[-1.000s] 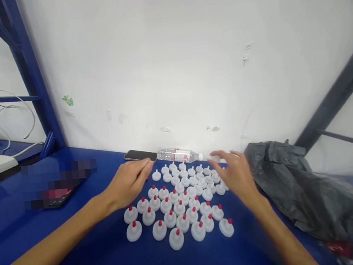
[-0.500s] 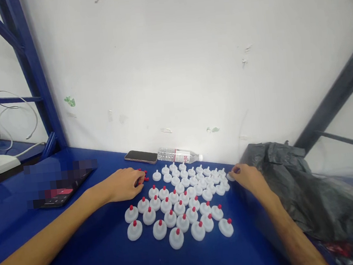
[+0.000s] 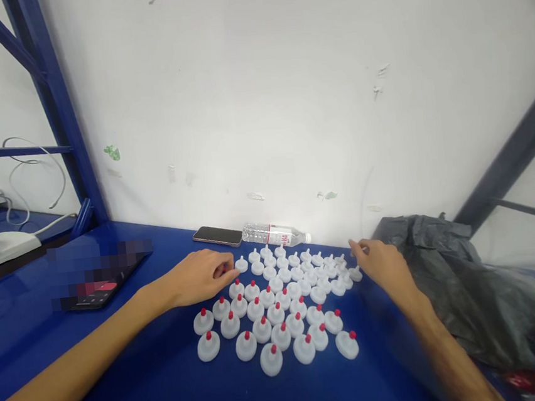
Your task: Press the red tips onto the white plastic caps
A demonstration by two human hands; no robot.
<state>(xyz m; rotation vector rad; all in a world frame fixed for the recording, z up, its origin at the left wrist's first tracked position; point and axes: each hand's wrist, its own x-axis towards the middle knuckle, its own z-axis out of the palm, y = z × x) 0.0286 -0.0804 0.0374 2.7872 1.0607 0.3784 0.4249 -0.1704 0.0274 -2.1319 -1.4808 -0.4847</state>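
My left hand [image 3: 203, 276] rests on the blue table [image 3: 170, 374], fingers curled round small red caps [image 3: 224, 268], most of them hidden by it. Its fingertips are beside the leftmost white caps with spouts [image 3: 241, 265]. At the right end of these, my right hand [image 3: 380, 262] is open and holds nothing, its fingertips just above a white spouted cap [image 3: 355, 274]. Nearer me stand several white spouted caps with red tips [image 3: 262, 330], spread in loose rows. The spouts of the farther group are bare.
A phone [image 3: 217, 236] and a clear plastic bottle [image 3: 275, 234] lie along the wall. Left of my forearm is a dark, partly blurred device [image 3: 94, 298]. A black plastic bag [image 3: 445, 271] lies on the right. A blue metal frame [image 3: 58, 113] rises at the left.
My right hand has let go of the white cap at the right edge and lifted off it. My left hand has shifted right over the red caps, covering them. The view has moved slightly.
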